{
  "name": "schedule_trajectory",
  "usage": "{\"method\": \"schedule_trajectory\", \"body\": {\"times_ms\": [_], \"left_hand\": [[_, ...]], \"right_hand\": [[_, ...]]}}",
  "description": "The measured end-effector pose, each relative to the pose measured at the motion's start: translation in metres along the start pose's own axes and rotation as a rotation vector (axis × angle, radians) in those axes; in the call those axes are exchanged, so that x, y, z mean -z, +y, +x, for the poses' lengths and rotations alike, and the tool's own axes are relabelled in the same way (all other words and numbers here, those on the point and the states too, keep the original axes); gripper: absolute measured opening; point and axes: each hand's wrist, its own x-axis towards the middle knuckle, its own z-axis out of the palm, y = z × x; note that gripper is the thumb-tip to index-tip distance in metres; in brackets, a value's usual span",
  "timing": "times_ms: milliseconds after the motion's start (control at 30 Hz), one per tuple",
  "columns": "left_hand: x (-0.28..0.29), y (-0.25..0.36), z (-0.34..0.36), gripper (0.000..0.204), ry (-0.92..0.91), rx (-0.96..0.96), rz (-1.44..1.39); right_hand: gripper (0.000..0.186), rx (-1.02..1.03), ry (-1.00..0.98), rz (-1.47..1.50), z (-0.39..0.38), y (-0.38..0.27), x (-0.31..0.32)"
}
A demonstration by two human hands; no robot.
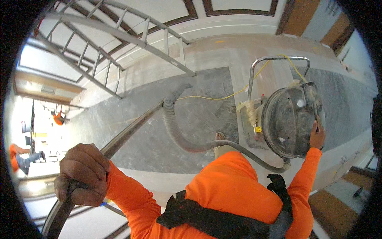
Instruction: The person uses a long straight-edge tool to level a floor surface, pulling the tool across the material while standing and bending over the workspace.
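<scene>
My left hand is closed round a metal vacuum wand that slants up and to the right. A grey ribbed vacuum hose loops near the wand's far end and curves back to a dusty vacuum cleaner on my right. My right hand rests at the right edge of the vacuum's dark round head, by its handle; its fingers are partly hidden, so its grip is unclear. The vacuum has a bent chrome push handle, and a yellow cord runs across the floor from it.
Two aluminium ladders stand at the far left against a panelled wall. Grey dusty sheeting covers part of the floor. Two people in orange, one person farther off and another person nearer, are at the left edge.
</scene>
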Motion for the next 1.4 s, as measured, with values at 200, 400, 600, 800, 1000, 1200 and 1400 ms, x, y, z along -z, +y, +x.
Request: {"method": "schedule_trajectory", "body": {"times_ms": [200, 400, 600, 800, 1000, 1200, 1400], "left_hand": [[0.045, -0.058, 0.038, 0.044, -0.161, 0.05, -0.343], [0.098, -0.115, 0.053, 0.048, -0.318, 0.085, -0.615], [0.133, -0.149, 0.052, 0.031, -0.294, -0.039, -0.714], [0.147, -0.233, 0.05, 0.017, -0.328, -0.112, -0.518], [0.086, -0.298, 0.05, 0.031, -0.685, -0.138, -0.48], [0.017, -0.339, 0.017, 0.077, -1.143, -0.219, -0.66], [-0.019, -0.367, -0.08, 0.058, -1.122, -0.36, -0.685]], "right_hand": [[0.041, -0.229, -0.031, -0.176, -0.024, -0.05, 0.004], [0.047, -0.284, 0.136, -0.24, -0.057, -0.098, -0.019], [0.047, -0.788, -0.083, -0.374, -0.064, -0.192, -0.026], [0.045, -0.633, 0.287, -0.268, -0.084, -0.187, -0.055], [0.041, -0.577, 0.368, -0.253, -0.08, -0.21, -0.065], [0.05, -0.613, 0.401, -0.672, -0.081, -0.22, -0.077], [0.079, -0.336, 0.51, 0.665, -0.132, -0.389, -0.119]]}}
